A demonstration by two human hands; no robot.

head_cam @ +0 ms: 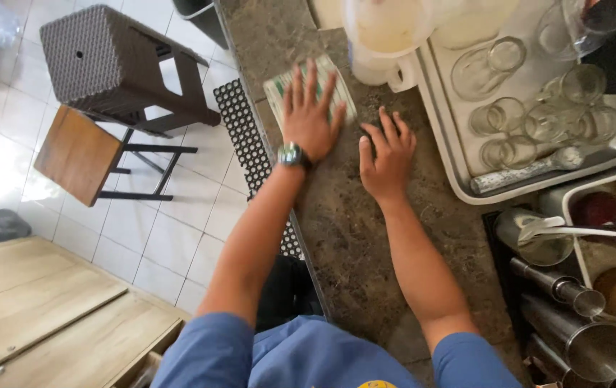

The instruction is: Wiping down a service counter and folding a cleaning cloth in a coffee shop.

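Left hand (pixel 310 115) flat, fingers spread, pressing a green-and-white cloth (pixel 279 90) on the stone counter (pixel 351 237). Right hand (pixel 387 154) open, palm down, holding nothing, beside it.

Mottled polished stone counter (pixel 355 237), cloth (pixel 279 90)

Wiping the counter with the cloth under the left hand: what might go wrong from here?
1. The left hand presses the folded cloth close to the white pitcher; a forward sweep may knock it.
2. The tray beside the right hand holds glasses lying on their sides, so a bump might roll them.
3. The cloth sits near the counter edge and may slide off.
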